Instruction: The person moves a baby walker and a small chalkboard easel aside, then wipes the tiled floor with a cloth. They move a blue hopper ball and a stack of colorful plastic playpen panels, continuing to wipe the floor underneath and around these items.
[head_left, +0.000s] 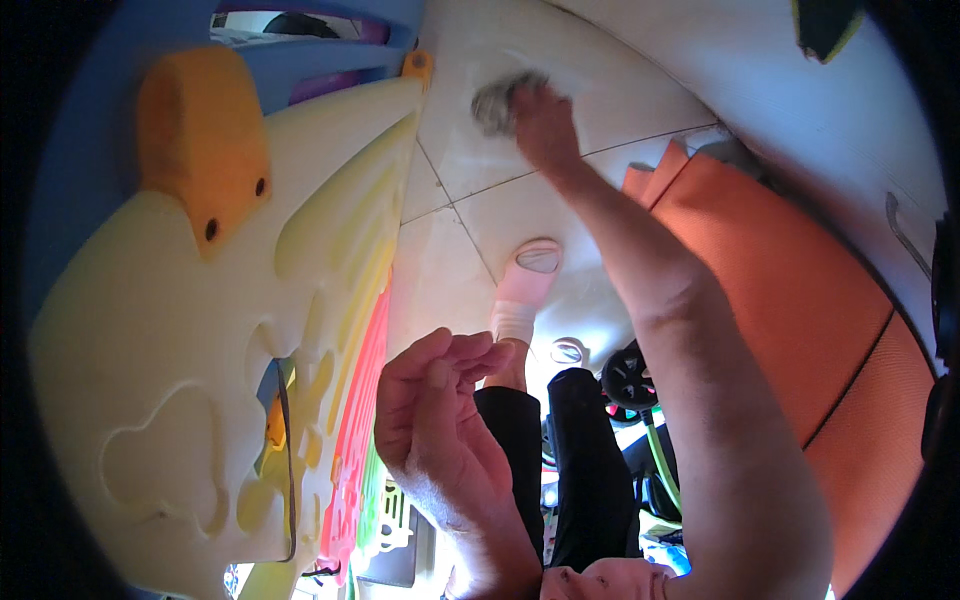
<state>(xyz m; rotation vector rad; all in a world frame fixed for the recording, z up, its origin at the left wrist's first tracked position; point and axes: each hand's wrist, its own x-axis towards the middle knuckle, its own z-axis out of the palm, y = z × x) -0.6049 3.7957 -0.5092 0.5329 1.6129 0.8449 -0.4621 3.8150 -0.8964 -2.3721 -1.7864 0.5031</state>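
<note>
My right hand (546, 124) is stretched forward over the pale floor tiles (480, 217). Bunched in its fingers is a grey cloth (495, 105), blurred and apparently against the floor. My left hand (446, 405) hangs nearer my body, palm up and loosely cupped, with nothing visible in it. Close on its left stands a cream plastic panel (247, 300) with moulded shapes and an orange plastic fitting (206, 142). A pink slipper (529, 270) on my foot shows between the two arms.
Folded orange mats (780, 300) lean along the wall (750, 67) at the right. Behind the cream panel come pink panels (360, 427) and green ones. A black wheel (628, 377) with a green tube sits beside my legs. A blue plastic piece (90, 150) borders the far left.
</note>
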